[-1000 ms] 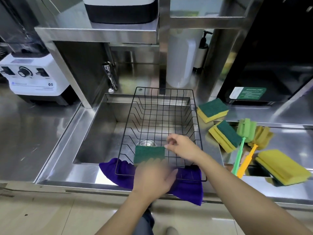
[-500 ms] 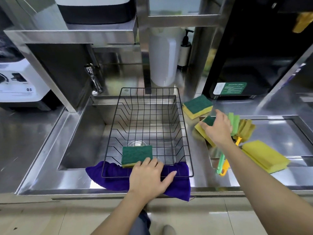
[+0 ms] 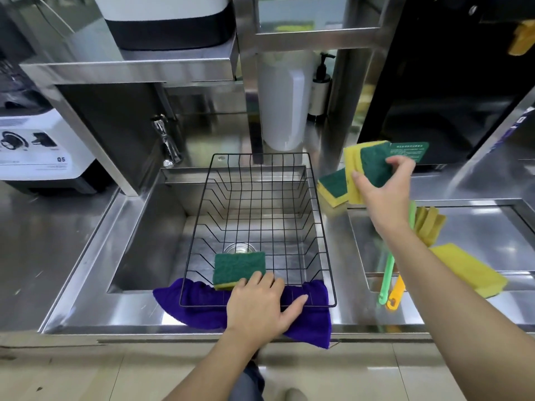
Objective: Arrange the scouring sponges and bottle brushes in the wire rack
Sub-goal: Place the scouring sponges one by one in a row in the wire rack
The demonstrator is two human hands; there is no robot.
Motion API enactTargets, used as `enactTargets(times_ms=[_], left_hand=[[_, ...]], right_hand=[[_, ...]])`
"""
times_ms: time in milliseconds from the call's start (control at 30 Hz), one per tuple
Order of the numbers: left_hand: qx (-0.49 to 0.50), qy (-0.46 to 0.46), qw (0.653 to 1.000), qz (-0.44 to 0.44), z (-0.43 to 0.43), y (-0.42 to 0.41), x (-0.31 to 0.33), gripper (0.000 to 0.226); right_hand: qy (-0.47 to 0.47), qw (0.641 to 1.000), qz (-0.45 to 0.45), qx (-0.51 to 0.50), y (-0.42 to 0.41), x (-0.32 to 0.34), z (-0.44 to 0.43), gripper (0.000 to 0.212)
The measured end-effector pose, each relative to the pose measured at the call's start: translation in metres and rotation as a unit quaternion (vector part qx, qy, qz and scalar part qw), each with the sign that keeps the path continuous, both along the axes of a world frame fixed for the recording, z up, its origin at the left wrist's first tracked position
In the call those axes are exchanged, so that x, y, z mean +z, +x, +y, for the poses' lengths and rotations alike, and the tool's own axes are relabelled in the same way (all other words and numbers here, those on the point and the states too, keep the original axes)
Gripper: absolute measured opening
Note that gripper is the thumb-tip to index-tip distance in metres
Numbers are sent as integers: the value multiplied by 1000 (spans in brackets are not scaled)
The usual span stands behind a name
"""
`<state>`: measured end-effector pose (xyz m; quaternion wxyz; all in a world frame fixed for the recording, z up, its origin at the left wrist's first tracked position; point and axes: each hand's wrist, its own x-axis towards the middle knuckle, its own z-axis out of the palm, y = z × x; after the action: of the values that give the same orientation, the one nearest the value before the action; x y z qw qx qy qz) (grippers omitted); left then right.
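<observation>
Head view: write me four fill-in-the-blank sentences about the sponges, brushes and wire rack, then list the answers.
1. The number of sponges lying inside the wire rack is ____.
2. The right hand holds a sponge whose scouring face is ____ in colour.
3. The left hand rests on the rack's near edge, over a ____ cloth.
4. Beside the green-handled brush lies a brush with an ____ handle.

Missing words: one; green; purple; orange
</observation>
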<state>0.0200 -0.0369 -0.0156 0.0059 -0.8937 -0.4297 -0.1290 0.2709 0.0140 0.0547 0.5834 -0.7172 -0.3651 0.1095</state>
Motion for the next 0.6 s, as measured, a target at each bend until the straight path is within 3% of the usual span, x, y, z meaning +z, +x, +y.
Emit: enactTargets(times_ms=[133, 233, 433, 600], left_hand=[[1, -17, 1000, -1, 2, 6, 6, 55], [2, -20, 1000, 6, 0, 4, 7, 57], [0, -23, 1000, -1, 1, 1, 4, 58], [-1, -18, 1000, 0, 3, 1, 2, 59]], right_hand=[[-2, 994, -10, 107, -29, 17, 20, 75], [-76, 978, -31, 191, -58, 3, 33, 79], [-220, 921, -138, 291, -104, -33, 54, 86], [-280, 877, -208, 331, -124, -51, 64, 85]])
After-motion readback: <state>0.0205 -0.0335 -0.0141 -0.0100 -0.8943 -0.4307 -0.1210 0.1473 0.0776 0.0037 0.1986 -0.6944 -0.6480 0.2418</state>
